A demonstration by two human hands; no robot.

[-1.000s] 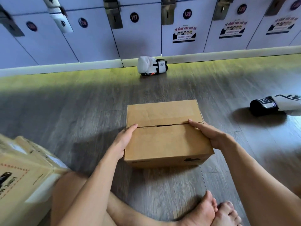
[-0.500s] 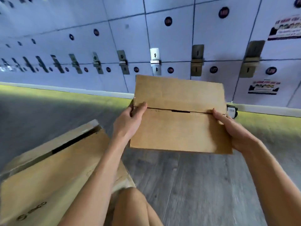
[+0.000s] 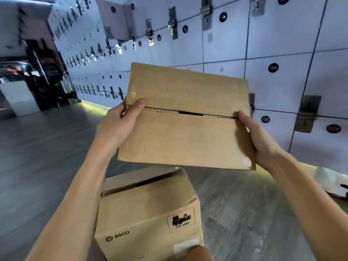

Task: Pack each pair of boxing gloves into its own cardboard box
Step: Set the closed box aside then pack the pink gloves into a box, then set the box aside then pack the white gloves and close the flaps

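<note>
- The left hand (image 3: 120, 125) holds the left end of the held box (image 3: 186, 132). Its thumb lies flat on top, right at the crack where the two flaps meet. Its fingers go round the side, out of sight.
- The held box is up in the air between both hands, in front of the lockers (image 3: 273, 44). Its flaps are folded down, with a small dark gap in the middle of the crack. Its long way runs from one hand to the other.
- The second box (image 3: 150, 213) sits on the floor (image 3: 47, 157), just under the near edge of the held box. Its top flaps are open a little. It is a bit closer to the left arm.
- The right hand (image 3: 258, 140) holds the right end the same way, with its thumb on the crack.
- I can't see any gloves for sure. Something small at the right edge of the floor is too cut off to tell.
- I think the held box goes down next. The second box is straight below it, so it has to land on top or off to one side.
</note>
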